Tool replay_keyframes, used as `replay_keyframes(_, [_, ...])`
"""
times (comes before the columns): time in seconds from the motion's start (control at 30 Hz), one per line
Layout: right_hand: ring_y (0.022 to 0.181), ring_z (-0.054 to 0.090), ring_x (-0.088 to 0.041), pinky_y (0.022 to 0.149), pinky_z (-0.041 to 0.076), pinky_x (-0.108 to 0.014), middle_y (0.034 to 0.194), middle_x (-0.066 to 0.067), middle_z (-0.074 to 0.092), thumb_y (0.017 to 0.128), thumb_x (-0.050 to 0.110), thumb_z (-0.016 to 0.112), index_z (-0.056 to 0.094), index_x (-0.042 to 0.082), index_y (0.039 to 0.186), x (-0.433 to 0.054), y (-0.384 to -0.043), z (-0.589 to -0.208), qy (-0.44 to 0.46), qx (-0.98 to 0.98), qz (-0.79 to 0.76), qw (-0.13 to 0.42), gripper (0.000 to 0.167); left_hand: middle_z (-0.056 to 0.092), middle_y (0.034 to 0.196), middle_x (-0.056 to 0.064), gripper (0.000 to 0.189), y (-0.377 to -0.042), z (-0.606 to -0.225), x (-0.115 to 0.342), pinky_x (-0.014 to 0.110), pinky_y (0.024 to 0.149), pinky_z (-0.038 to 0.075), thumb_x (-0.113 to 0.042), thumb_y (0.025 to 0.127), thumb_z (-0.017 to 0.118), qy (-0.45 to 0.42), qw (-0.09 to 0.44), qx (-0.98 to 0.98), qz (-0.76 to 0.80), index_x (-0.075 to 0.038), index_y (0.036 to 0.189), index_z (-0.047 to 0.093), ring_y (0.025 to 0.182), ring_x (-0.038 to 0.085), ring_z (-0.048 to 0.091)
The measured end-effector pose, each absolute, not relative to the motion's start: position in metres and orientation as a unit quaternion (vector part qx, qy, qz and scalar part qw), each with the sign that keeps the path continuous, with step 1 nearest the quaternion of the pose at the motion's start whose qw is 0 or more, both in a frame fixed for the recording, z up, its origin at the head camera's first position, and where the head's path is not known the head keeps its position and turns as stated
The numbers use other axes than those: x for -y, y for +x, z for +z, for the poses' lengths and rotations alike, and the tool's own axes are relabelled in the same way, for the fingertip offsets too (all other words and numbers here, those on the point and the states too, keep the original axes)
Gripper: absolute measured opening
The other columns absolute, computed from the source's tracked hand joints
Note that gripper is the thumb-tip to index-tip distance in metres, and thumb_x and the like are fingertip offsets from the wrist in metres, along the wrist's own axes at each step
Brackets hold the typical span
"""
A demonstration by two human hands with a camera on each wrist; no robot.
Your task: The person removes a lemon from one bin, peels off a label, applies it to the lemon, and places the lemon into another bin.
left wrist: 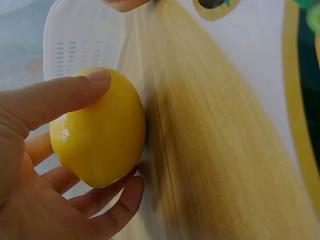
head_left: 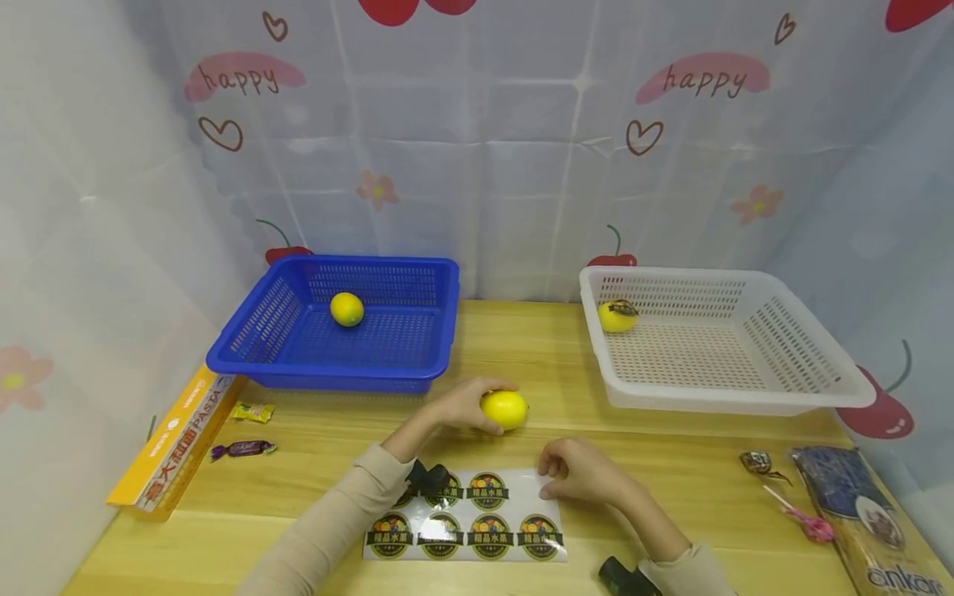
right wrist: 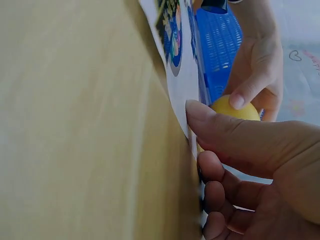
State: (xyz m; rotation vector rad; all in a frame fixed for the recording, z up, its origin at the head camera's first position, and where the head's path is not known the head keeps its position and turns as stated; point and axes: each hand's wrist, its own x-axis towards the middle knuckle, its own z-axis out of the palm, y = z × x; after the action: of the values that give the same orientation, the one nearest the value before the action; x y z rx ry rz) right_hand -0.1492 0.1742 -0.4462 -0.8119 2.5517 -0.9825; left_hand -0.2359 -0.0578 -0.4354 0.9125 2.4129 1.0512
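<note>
My left hand [head_left: 464,406] holds a yellow lemon [head_left: 504,410], low over the table in front of the blue basket. In the left wrist view, the thumb lies across the lemon [left wrist: 102,132], and the other fingers bend round its far side. My right hand [head_left: 585,470] is at the far right corner of a white sticker sheet [head_left: 532,488]. The right wrist view has its thumb [right wrist: 200,111] at the sheet's edge, apart from the bent fingers. Round dark fruit stickers [head_left: 489,535] fill two rows on the sheet, with a blank spot near the right hand.
A blue basket [head_left: 328,372] with one lemon [head_left: 346,310] stands back left. The white basket [head_left: 730,399] at back right holds a lemon [head_left: 615,317] bearing a dark sticker. Wrapped candies [head_left: 242,449] and a pasta box [head_left: 175,443] lie left; a lollipop [head_left: 812,526] and packet [head_left: 868,517] lie right.
</note>
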Motion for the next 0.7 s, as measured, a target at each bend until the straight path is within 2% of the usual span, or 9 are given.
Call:
replay_keyframes(0.1, [0.07, 0.05, -0.008, 0.062, 0.046, -0.022, 0.077, 0.004, 0.058, 0.072, 0.015, 0.081, 0.065, 0.007, 0.084, -0.1735, -0.1485, -0.4466, -0.278, -0.893, -0.327, 0.134, 0.022, 0.055, 0.13, 0.014, 0.069, -0.2353, -0.4355, 0.0581, 0.038, 0.091, 0.043, -0.011, 0.071, 0.079, 0.325, 0.174, -0.853, 0.37, -0.005, 0.134, 0.05, 0.111, 0.027, 0.053])
replay_keyframes(0.3, [0.084, 0.054, -0.016, 0.075, 0.05, -0.033, 0.09, -0.003, 0.06, 0.069, 0.018, 0.083, 0.063, 0.001, 0.096, -0.1706, -0.1466, -0.4452, -0.237, -0.915, -0.302, 0.125, 0.037, 0.054, 0.129, 0.015, 0.07, -0.2344, -0.4345, 0.0592, 0.041, 0.093, 0.043, -0.015, 0.074, 0.078, 0.327, 0.169, -0.853, 0.37, -0.004, 0.136, 0.048, 0.111, 0.028, 0.053])
replay_keyframes(0.5, [0.075, 0.05, -0.014, 0.067, 0.047, -0.027, 0.082, 0.0, 0.058, 0.067, 0.017, 0.084, 0.065, 0.004, 0.083, -0.1694, -0.1465, -0.4422, -0.22, -0.92, -0.296, 0.128, 0.028, 0.053, 0.129, 0.022, 0.077, -0.2327, -0.4326, 0.0598, 0.045, 0.098, 0.041, -0.016, 0.075, 0.078, 0.31, 0.176, -0.851, 0.384, 0.0, 0.139, 0.04, 0.116, 0.033, 0.051])
replay_keyframes(0.7, [0.064, 0.044, -0.008, 0.056, 0.04, -0.021, 0.07, 0.007, 0.053, 0.074, 0.015, 0.079, 0.062, 0.012, 0.072, -0.1726, -0.1485, -0.4442, -0.266, -0.905, -0.306, 0.125, 0.017, 0.048, 0.134, 0.023, 0.077, -0.2277, -0.4261, 0.0619, 0.051, 0.104, 0.034, -0.018, 0.076, 0.078, 0.303, 0.158, -0.859, 0.381, -0.001, 0.14, 0.039, 0.123, 0.038, 0.045])
